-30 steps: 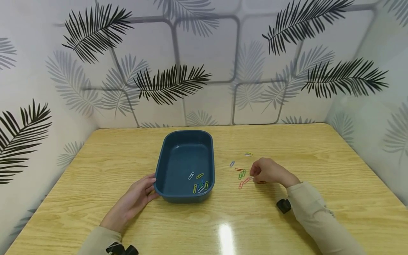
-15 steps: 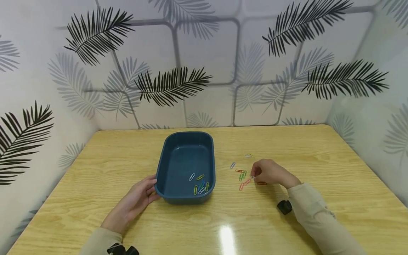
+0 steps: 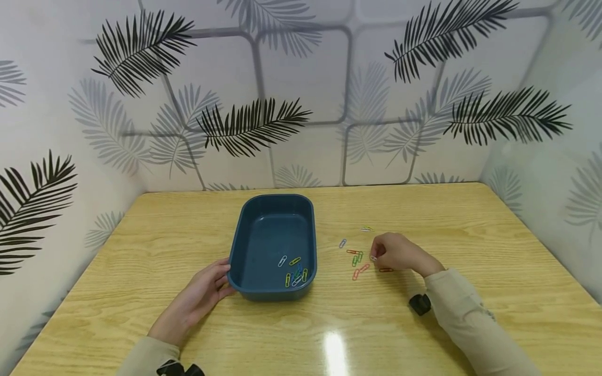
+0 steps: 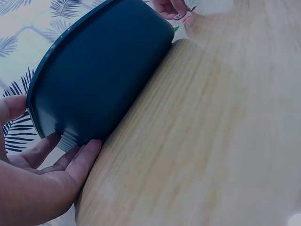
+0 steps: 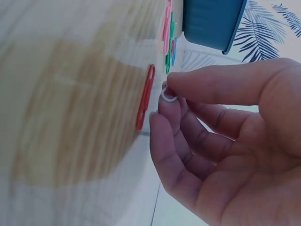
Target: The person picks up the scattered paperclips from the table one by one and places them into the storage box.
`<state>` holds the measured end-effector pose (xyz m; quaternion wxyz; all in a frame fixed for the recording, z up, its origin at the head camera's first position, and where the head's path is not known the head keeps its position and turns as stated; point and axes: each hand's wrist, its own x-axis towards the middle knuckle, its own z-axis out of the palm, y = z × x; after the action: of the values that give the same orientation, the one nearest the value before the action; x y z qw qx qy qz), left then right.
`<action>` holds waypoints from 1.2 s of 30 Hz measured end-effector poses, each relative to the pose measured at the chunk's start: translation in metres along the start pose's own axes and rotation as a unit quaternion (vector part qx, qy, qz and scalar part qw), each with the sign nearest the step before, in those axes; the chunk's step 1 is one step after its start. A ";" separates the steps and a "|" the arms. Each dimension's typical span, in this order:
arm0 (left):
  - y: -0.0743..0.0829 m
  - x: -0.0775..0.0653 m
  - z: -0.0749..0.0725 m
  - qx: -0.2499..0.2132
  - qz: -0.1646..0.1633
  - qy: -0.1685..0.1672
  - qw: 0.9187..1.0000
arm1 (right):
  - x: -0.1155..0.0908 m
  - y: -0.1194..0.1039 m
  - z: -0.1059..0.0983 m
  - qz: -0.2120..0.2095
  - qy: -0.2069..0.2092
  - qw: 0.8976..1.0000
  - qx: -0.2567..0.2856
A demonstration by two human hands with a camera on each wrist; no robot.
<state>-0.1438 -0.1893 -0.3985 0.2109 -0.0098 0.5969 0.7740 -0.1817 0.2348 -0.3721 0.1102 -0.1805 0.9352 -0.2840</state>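
A dark blue plastic tray [image 3: 275, 203] stands on the table, with several white, yellow, blue and green paper clips in its near right part. My left hand [image 3: 199, 295] holds its near left end; in the left wrist view the thumb is at the rim and the other fingers lie against the outer wall, by a ribbed grip [image 4: 67, 141]. To the right, my right hand [image 3: 397, 255] pinches a white paper clip [image 5: 168, 96] between thumb and forefinger, its rounded end showing. A red paper clip [image 5: 146, 96] lies on the table close by that hand.
Between tray and right hand lie loose paper clips: pink ones [image 3: 364, 268], green ones [image 3: 360, 256], a red one [image 3: 352, 251] and a blue one [image 3: 343, 243]. A white and a yellow clip [image 3: 367, 228] lie farther back. A leaf-patterned wall [image 3: 305, 151] borders the table.
The white paper clip has turned slightly in my right fingertips, which stay near the same spot. My left hand and the tray keep their places.
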 end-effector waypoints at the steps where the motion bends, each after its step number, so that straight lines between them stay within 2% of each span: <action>1: 0.000 0.000 0.000 0.000 0.000 -0.001 1.000 | 0.000 0.000 0.000 0.000 0.004 1.000 -0.001; 7: 0.000 -0.001 0.001 0.002 0.002 -0.004 1.000 | 0.001 -0.002 -0.001 -0.015 0.023 1.000 -0.007; 14: 0.000 -0.002 0.000 -0.003 0.003 -0.005 1.000 | 0.004 -0.016 -0.004 -0.009 0.030 0.999 0.026; 21: 0.000 -0.002 0.000 0.000 0.007 -0.010 1.000 | 0.008 -0.031 -0.009 -0.023 0.042 0.997 0.066; 26: 0.001 -0.003 0.000 0.005 0.011 -0.010 1.000 | 0.009 -0.038 -0.010 -0.028 0.026 0.994 0.106; 32: 0.001 -0.003 0.000 0.003 0.010 -0.016 1.000 | 0.015 -0.046 -0.006 -0.026 0.004 0.984 0.174; 36: 0.001 -0.003 0.001 0.002 0.008 -0.013 1.000 | 0.020 -0.055 -0.003 -0.029 -0.007 0.980 0.196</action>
<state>-0.1414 -0.1897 -0.3969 0.2124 0.0058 0.5958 0.7745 -0.1858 0.1859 -0.3399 0.1414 -0.1842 0.8553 -0.4632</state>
